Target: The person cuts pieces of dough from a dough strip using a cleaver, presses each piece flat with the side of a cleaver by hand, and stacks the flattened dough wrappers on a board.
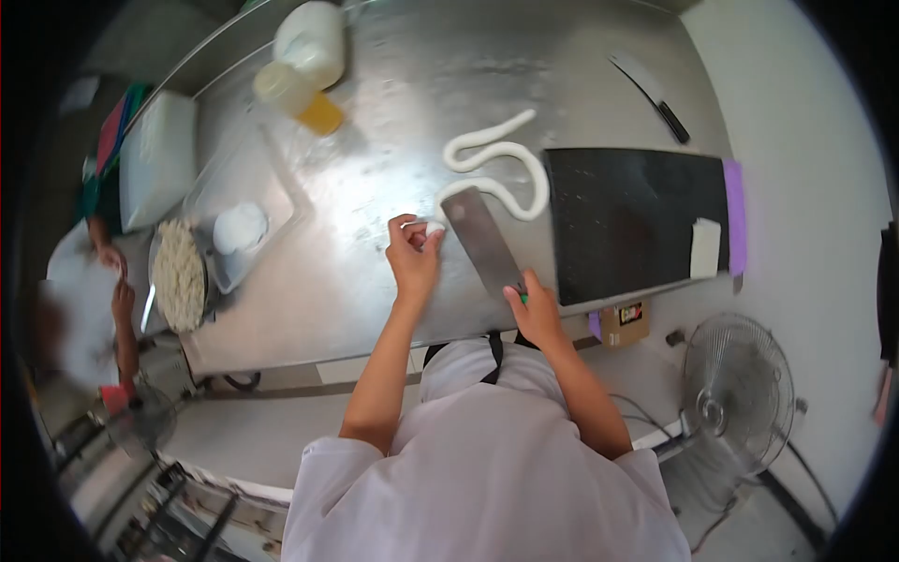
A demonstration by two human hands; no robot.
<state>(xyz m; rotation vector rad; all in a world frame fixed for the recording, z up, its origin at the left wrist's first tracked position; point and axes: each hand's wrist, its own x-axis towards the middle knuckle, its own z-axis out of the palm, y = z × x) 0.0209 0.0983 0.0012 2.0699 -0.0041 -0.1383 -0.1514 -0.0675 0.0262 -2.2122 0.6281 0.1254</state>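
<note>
A long white rope of dough point(534, 178) winds in curves across the steel table. My left hand point(413, 253) is closed in a pinch on a small white piece of dough point(434, 228) by the rope's near end. My right hand point(535, 309) is wrapped round the handle of a cleaver point(480, 239). The cleaver's broad blade points away to the upper left, its tip over or against the rope near my left fingers; whether it touches the dough I cannot tell.
Right of the rope lies a black board point(637, 225) bearing a white block point(705, 248). A knife point(660, 103) rests beyond it. At left are a bowl of dough pieces point(180, 276), a clear tray point(281, 173), a yellow-liquid bottle point(314, 108) and another person point(84, 290). A fan point(735, 393) stands lower right.
</note>
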